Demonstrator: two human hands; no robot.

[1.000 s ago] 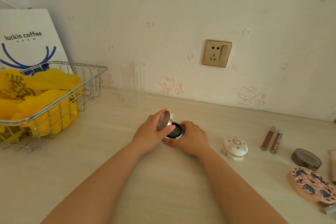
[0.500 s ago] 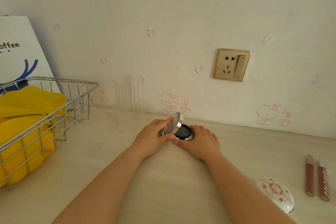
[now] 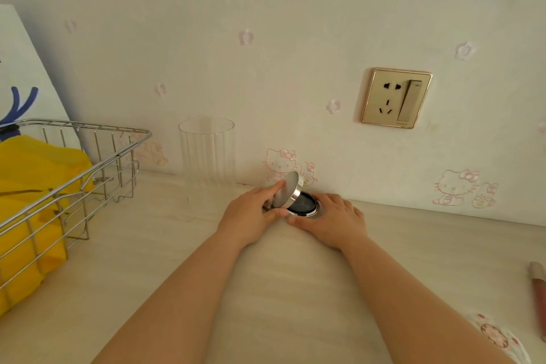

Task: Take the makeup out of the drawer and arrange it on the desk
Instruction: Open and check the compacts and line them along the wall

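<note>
A round silver compact (image 3: 304,206) sits on the pale desk (image 3: 266,289) close to the wall, its lid (image 3: 286,193) tilted up and the dark inside showing. My left hand (image 3: 251,214) holds the lid's left edge with fingers and thumb. My right hand (image 3: 332,220) rests against the compact's base from the right, holding it down. A white floral compact (image 3: 499,340) lies at the lower right, and a pink lip gloss tube (image 3: 537,295) pokes in from the right edge.
A clear ribbed glass (image 3: 207,154) stands by the wall just left of the hands. A wire basket (image 3: 68,186) holding yellow bags (image 3: 32,186) fills the left side, a white paper bag (image 3: 20,74) behind it. A gold wall socket (image 3: 396,98) is above right.
The camera has moved closer and tilted up, so the makeup at the right has mostly left the view. Both hands have pushed the opened compact back toward the wall.
</note>
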